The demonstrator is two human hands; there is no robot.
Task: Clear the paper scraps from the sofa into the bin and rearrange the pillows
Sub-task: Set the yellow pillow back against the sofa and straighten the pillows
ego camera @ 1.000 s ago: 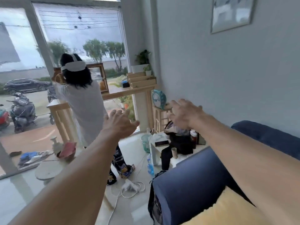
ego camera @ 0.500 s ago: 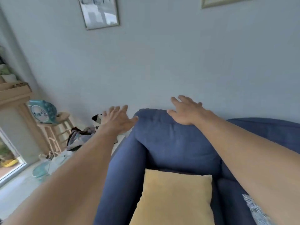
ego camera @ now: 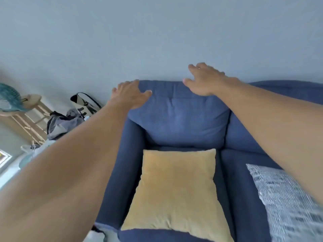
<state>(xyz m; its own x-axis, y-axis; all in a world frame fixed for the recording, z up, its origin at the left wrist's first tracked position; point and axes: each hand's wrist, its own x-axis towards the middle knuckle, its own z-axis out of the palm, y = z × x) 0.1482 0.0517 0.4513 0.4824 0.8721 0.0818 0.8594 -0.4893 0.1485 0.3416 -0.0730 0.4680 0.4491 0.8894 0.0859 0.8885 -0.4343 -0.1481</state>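
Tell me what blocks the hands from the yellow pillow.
Nothing visible does. The left hand and right hand are open up by the top of the back cushion. The yellow pillow lies uncovered below them.

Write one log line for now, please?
left hand: open | right hand: open | both: by back cushion | yellow pillow: on sofa

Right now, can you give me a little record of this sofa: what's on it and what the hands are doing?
sofa: blue, against a grey wall
back cushion: blue, upright
yellow pillow: flat on the end seat
patterned pillow: grey-white, next seat, partly behind the right arm
left hand: open, at the back cushion's top corner
right hand: open, over its top edge
paper scraps: none in view
beside sofa: bag, stool, teal fan
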